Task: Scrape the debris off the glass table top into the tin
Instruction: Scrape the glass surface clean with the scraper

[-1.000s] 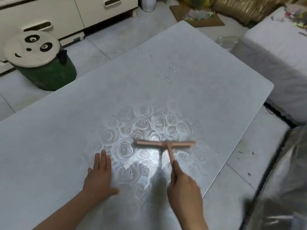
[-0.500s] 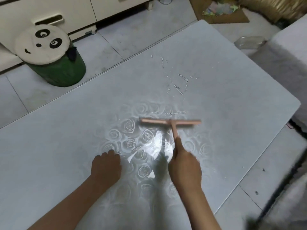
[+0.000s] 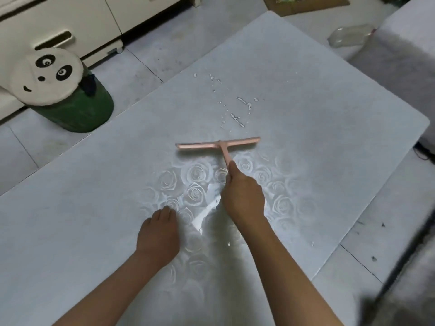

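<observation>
Two hands work over the glass table top point(image 3: 329, 142), which fills most of the frame and shows a rose pattern where light glares off it at centre. The right hand point(image 3: 243, 196) grips the lower stem of a pink T-shaped scraper point(image 3: 219, 145), its fingers wrapped round the handle and hiding its end. The blade lies crosswise on the glass just above centre. The left hand point(image 3: 159, 234) rests on the glass at lower centre with its fingers curled under, holding nothing. The debris point(image 3: 237, 118), a scatter of white flecks and strips, lies on the glass just beyond the blade toward the upper middle of the frame, its nearest pieces close to the blade's far edge. Off the table, a panda-face cushion point(image 3: 47, 76) sits on a green tub point(image 3: 80, 114) at upper left, in front of a white cabinet point(image 3: 70, 20). A clear plastic bottle point(image 3: 350, 35) lies on the tiled floor point(image 3: 164, 38) at upper right beside a grey upholstered seat point(image 3: 404, 57), and a piece of cardboard point(image 3: 306, 5) lies at the top edge. A dark blurred shape crosses the lower right corner. Compared with a second ago, the blade has moved from well short of the flecks to just beside them, the right arm reaches further out, and the left hand's fingers, then flat and spread on the glass, are now folded.
</observation>
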Action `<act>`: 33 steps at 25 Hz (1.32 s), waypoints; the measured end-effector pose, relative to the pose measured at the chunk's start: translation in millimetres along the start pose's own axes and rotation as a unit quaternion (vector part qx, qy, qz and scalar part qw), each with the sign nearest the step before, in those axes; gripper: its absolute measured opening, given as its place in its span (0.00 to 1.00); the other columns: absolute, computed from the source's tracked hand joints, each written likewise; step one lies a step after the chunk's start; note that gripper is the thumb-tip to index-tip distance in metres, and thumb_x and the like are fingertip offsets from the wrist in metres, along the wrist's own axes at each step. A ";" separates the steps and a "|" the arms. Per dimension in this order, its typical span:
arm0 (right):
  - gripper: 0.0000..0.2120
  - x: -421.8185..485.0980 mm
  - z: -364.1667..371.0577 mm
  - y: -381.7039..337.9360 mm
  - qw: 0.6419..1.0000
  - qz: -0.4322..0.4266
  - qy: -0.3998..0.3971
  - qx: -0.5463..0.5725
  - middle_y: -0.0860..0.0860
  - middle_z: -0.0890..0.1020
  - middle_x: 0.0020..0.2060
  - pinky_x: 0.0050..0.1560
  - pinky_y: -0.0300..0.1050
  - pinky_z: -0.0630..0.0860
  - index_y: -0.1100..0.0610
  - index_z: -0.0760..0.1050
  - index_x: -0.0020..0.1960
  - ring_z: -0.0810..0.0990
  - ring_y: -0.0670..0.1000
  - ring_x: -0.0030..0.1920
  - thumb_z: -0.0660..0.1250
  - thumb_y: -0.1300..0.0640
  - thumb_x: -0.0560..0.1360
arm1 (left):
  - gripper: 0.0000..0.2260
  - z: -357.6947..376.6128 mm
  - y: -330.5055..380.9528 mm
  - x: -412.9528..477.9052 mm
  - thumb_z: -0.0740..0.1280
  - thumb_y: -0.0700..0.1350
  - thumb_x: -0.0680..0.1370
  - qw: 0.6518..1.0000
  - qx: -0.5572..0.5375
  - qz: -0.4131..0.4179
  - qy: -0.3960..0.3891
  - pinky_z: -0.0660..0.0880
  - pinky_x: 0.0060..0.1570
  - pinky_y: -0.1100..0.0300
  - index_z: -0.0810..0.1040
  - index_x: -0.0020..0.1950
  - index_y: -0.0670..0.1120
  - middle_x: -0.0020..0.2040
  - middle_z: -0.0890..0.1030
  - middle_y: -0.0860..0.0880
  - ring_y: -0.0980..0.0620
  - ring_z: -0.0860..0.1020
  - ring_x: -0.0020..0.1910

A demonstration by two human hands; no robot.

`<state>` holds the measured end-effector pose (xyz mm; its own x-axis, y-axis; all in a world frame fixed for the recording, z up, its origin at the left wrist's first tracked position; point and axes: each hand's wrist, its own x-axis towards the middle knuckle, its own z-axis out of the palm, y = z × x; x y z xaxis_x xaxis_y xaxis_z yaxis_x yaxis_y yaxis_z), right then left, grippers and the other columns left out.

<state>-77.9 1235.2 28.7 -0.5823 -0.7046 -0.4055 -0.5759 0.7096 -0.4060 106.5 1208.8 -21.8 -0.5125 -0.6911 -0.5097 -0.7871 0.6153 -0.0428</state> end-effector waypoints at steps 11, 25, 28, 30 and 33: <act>0.22 -214.2 -50.2 235.8 0.987 0.142 -0.039 -0.072 0.53 0.77 0.36 0.33 0.48 0.78 0.41 0.70 0.68 0.83 0.57 0.35 0.63 0.49 0.75 | 0.28 0.5 116.1 3.1 0.59 0.44 0.78 0.995 -0.025 0.040 -0.084 0.62 0.70 0.50 0.52 0.74 0.41 0.78 0.47 0.42 0.44 0.52 0.76; 0.37 -143.2 -80.3 233.6 0.988 0.018 -0.117 -0.100 0.45 0.63 0.32 0.31 0.45 0.63 0.26 0.33 0.68 0.64 0.49 0.27 0.53 0.52 0.75 | 0.31 -1.6 127.7 28.0 0.63 0.43 0.75 0.980 0.005 0.022 -0.197 0.61 0.69 0.44 0.53 0.75 0.44 0.79 0.44 0.46 0.48 0.50 0.78; 0.40 -100.9 -66.2 199.9 0.989 -0.017 -0.104 -0.099 0.49 0.68 0.38 0.37 0.43 0.66 0.33 0.33 0.73 0.67 0.51 0.33 0.55 0.60 0.77 | 0.29 -0.3 124.9 25.3 0.62 0.42 0.75 0.980 -0.040 0.018 -0.196 0.62 0.67 0.43 0.55 0.74 0.46 0.79 0.44 0.48 0.49 0.51 0.77; 0.34 -52.6 -54.9 168.7 0.991 -0.056 -0.061 -0.103 0.52 0.76 0.46 0.39 0.41 0.67 0.43 0.46 0.77 0.73 0.51 0.37 0.55 0.63 0.78 | 0.30 -0.8 119.9 23.9 0.61 0.41 0.76 0.979 -0.067 0.021 -0.190 0.62 0.67 0.46 0.54 0.76 0.47 0.79 0.44 0.49 0.51 0.52 0.77; 0.27 -7.6 -63.8 131.2 0.984 -0.092 -0.081 -0.127 0.55 0.78 0.48 0.40 0.43 0.66 0.49 0.57 0.75 0.79 0.55 0.45 0.54 0.62 0.78 | 0.31 2.5 109.7 22.7 0.60 0.39 0.76 0.975 -0.155 0.002 -0.160 0.59 0.72 0.53 0.54 0.78 0.49 0.79 0.46 0.51 0.52 0.53 0.77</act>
<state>-185.7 1333.8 30.8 -0.3677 -0.7978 -0.4778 -0.7999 0.5334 -0.2751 9.3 1261.5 -40.3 -0.4222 -0.5046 -0.7531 -0.8765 0.4393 0.1970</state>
